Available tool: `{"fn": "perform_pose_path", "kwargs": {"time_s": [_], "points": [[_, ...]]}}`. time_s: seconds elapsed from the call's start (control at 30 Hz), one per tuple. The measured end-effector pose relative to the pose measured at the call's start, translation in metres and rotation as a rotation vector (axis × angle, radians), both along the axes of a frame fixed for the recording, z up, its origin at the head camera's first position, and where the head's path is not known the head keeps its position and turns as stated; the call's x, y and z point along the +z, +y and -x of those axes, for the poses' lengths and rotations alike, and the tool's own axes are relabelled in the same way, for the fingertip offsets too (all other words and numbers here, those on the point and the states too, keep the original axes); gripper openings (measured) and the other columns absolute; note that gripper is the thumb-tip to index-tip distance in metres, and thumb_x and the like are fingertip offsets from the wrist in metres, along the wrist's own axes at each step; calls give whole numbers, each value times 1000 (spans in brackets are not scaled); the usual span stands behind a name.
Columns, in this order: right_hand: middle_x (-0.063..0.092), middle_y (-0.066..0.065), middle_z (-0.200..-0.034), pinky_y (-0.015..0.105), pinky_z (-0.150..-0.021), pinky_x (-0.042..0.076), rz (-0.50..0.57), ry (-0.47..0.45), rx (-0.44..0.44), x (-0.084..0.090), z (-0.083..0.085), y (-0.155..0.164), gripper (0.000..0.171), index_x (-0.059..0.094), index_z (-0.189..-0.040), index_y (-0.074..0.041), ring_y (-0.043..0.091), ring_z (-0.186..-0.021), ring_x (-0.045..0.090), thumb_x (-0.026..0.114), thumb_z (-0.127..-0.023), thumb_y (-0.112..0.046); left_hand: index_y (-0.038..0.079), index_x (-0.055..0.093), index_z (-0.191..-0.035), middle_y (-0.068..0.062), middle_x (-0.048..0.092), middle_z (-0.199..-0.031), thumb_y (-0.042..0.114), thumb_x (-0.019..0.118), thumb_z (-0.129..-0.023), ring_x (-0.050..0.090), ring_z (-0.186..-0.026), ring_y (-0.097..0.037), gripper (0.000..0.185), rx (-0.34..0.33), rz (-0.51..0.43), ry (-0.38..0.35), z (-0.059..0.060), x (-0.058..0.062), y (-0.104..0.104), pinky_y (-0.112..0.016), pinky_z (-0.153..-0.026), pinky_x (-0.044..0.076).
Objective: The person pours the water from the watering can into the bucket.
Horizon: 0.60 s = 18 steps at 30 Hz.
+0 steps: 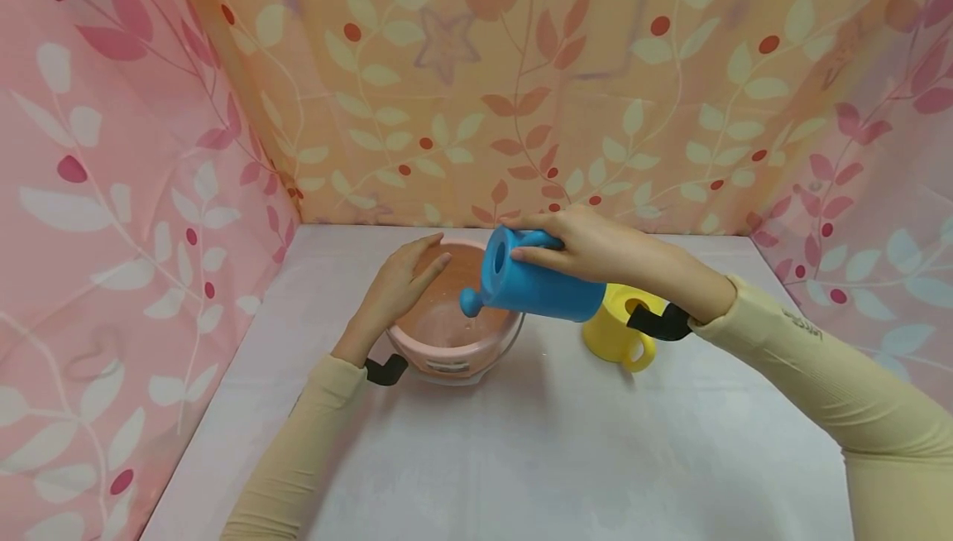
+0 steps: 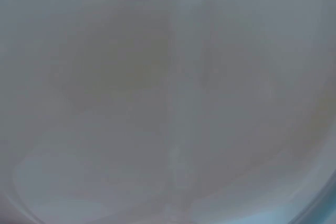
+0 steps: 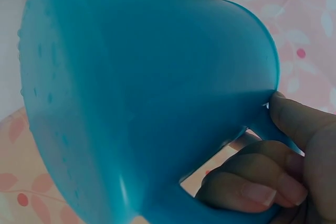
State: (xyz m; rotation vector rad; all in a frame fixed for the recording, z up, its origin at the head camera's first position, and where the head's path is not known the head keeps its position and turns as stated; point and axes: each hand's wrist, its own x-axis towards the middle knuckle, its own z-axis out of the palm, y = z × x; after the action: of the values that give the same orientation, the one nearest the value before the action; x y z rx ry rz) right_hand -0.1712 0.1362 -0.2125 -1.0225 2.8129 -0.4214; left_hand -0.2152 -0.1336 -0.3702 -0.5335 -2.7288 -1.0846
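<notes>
A blue watering can (image 1: 547,284) is tipped on its side over a pink bucket (image 1: 447,353), its round spout head pointing left and down at the bucket's opening. My right hand (image 1: 596,245) grips the can's handle; in the right wrist view the fingers (image 3: 257,182) curl through the handle and droplets dot the base of the can (image 3: 157,77). My left hand (image 1: 395,289) rests at the bucket's left rim with its fingers fairly straight and the thumb over the opening. The left wrist view is a blurred pale surface close to the lens.
A yellow watering can (image 1: 612,330) with a side handle stands right of the bucket, partly behind my right wrist. All stand on a white table (image 1: 596,458). Floral cloth (image 1: 521,94) hangs behind and along both sides.
</notes>
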Motion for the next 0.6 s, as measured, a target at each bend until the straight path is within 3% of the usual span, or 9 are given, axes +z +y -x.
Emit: {"fn": "perform_pose_path", "kwargs": {"time_s": [0.37, 0.6], "points": [[64, 14, -116, 46, -79, 55, -28, -5, -1, 2, -1, -5, 58, 43, -140, -20, 31, -93, 66, 57, -89, -43, 18, 41, -141, -6, 45, -140, 49, 46, -94, 38, -131, -26, 57, 2, 13, 15, 2, -2, 0, -47, -107, 32], [61, 12, -121, 46, -81, 54, -42, -8, 13, 3, -1, -6, 57, 42, -141, -22, 31, -99, 63, 56, -89, -44, 17, 41, -141, -5, 43, -142, 57, 42, -92, 37, -132, -26, 63, -3, 24, 15, 1, -1, 0, -47, -108, 31]]}}
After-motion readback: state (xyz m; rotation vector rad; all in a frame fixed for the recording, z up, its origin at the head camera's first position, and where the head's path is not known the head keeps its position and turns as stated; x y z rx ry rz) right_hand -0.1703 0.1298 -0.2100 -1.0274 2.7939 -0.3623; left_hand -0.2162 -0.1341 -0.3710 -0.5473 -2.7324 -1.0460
